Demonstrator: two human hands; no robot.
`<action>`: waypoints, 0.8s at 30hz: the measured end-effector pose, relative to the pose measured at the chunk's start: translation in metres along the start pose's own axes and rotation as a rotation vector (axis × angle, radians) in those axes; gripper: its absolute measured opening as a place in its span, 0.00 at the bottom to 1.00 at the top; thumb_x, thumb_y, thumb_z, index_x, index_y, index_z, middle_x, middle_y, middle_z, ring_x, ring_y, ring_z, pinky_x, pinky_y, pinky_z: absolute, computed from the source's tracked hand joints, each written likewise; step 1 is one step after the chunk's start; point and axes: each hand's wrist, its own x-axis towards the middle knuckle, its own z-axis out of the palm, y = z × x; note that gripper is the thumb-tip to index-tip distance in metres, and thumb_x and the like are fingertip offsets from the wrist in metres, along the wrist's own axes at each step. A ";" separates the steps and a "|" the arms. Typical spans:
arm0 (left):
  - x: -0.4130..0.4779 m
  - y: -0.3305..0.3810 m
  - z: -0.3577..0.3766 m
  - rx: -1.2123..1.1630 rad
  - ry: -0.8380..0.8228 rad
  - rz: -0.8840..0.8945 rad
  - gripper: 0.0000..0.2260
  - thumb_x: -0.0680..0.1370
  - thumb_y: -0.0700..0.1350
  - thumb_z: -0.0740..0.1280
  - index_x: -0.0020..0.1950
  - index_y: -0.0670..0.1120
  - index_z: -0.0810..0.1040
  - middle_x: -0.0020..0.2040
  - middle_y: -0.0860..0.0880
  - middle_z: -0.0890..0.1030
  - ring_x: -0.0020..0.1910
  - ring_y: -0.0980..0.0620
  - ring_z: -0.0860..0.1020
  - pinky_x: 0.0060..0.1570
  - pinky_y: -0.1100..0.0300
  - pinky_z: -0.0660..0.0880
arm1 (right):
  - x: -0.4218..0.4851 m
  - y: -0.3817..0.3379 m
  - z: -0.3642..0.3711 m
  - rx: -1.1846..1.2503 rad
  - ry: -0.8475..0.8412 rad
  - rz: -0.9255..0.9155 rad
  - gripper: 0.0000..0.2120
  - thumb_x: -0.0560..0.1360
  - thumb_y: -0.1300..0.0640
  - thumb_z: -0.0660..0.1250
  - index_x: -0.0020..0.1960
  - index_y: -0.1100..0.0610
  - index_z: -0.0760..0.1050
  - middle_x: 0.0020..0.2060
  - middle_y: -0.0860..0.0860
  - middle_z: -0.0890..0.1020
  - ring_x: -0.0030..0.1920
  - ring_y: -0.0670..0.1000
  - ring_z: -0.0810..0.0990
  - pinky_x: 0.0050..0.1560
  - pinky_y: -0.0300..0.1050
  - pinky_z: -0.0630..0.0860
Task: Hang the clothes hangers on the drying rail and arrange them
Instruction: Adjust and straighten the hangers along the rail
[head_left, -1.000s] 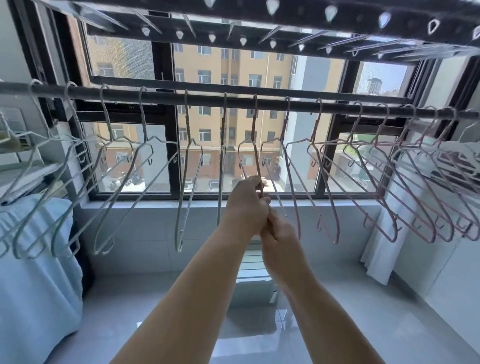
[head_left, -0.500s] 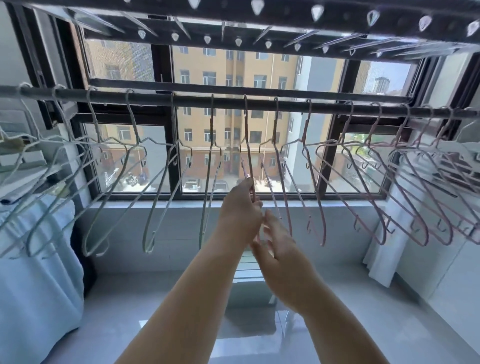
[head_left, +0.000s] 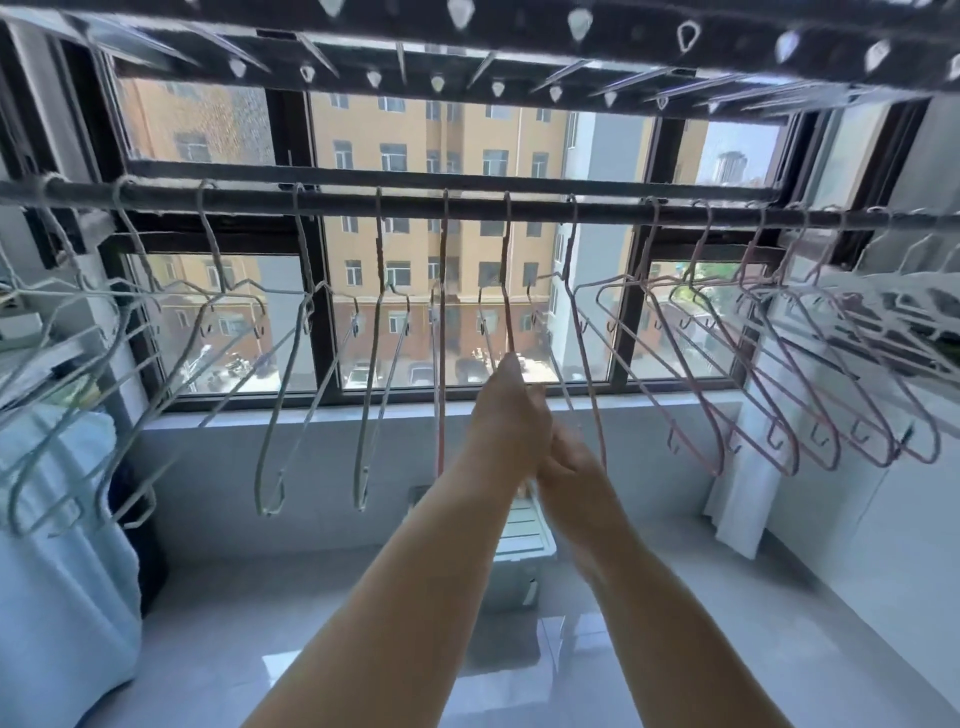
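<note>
A dark drying rail (head_left: 613, 210) runs across the window. Several white hangers (head_left: 280, 415) hang along its left half and several pink hangers (head_left: 779, 415) along its right half. Near the middle hangs one pink hanger (head_left: 505, 291), turned edge-on. My left hand (head_left: 506, 415) grips its wire below the neck. My right hand (head_left: 574, 467) sits just below and to the right, pressed against the left hand, with its fingers curled at the lower part of the same hanger. The fingertips are partly hidden behind the left hand.
A dark overhead rack with clips (head_left: 519, 31) spans the top. Below the hands a white plastic box (head_left: 519, 561) stands on the glossy floor. Pale blue fabric (head_left: 62, 571) hangs at the left, and a white cloth (head_left: 743, 509) at the right wall.
Half a second ago my right hand had opened and dropped away from the hanger. It has now come back up against the left hand. The left hand kept its hold throughout.
</note>
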 end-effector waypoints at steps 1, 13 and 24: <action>0.002 -0.003 0.001 -0.001 0.004 -0.010 0.14 0.79 0.39 0.56 0.64 0.39 0.67 0.60 0.39 0.75 0.60 0.41 0.73 0.54 0.56 0.68 | 0.002 0.005 0.004 -0.010 0.020 0.001 0.15 0.78 0.63 0.56 0.38 0.49 0.71 0.23 0.39 0.76 0.28 0.39 0.74 0.35 0.37 0.69; 0.022 -0.017 0.002 -0.114 -0.006 0.007 0.09 0.72 0.31 0.57 0.39 0.43 0.71 0.44 0.38 0.79 0.42 0.48 0.74 0.44 0.54 0.70 | 0.013 0.014 0.016 0.090 0.235 -0.145 0.13 0.78 0.66 0.55 0.51 0.59 0.77 0.29 0.45 0.78 0.34 0.48 0.75 0.39 0.51 0.73; 0.016 -0.019 -0.003 -0.147 -0.057 0.033 0.15 0.74 0.33 0.58 0.60 0.38 0.72 0.57 0.41 0.78 0.58 0.44 0.75 0.59 0.53 0.71 | 0.004 0.008 0.018 0.043 0.243 -0.121 0.16 0.79 0.66 0.55 0.62 0.57 0.75 0.49 0.54 0.84 0.52 0.50 0.82 0.57 0.49 0.77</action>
